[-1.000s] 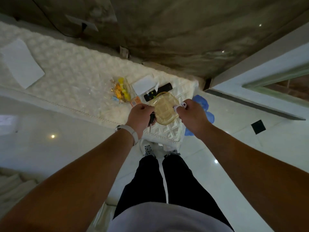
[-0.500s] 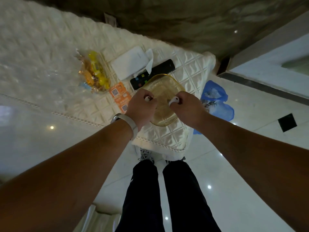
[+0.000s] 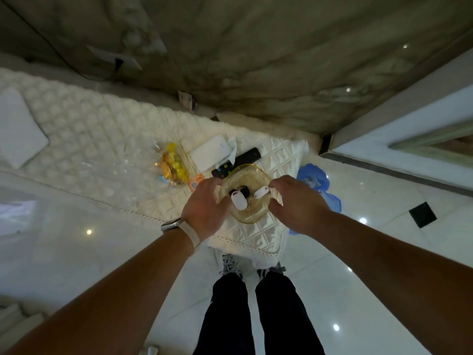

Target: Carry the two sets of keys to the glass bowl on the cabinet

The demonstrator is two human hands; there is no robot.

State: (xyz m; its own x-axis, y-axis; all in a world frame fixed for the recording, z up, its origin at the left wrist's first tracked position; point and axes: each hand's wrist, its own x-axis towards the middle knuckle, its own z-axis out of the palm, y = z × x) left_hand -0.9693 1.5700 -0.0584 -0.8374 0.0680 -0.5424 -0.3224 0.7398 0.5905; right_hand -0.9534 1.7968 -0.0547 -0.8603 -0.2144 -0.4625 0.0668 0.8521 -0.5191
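Observation:
The amber glass bowl [image 3: 250, 219] stands on the cabinet's quilted cream cloth [image 3: 258, 238], near its right end. Two sets of keys lie inside it. One has a large white fob and a dark key [image 3: 239, 200]; the other shows a smaller white tag [image 3: 261, 192]. My left hand [image 3: 204, 208] hovers at the bowl's left rim, fingers spread, fingertips just beside the large fob. At the right rim is my right hand [image 3: 298, 204], fingers apart and holding nothing, close to the small tag.
Behind the bowl lie a black remote [image 3: 240, 160], a white box with tissue [image 3: 211, 152], a bag of yellow snacks [image 3: 171, 166] and orange cards [image 3: 195, 181]. A blue plastic bag [image 3: 316, 178] sits on the glossy floor to the right.
Both hands held the key sets over the bowl; they have let go, the keys now lie in the bowl, and the hands have drawn apart to its rims.

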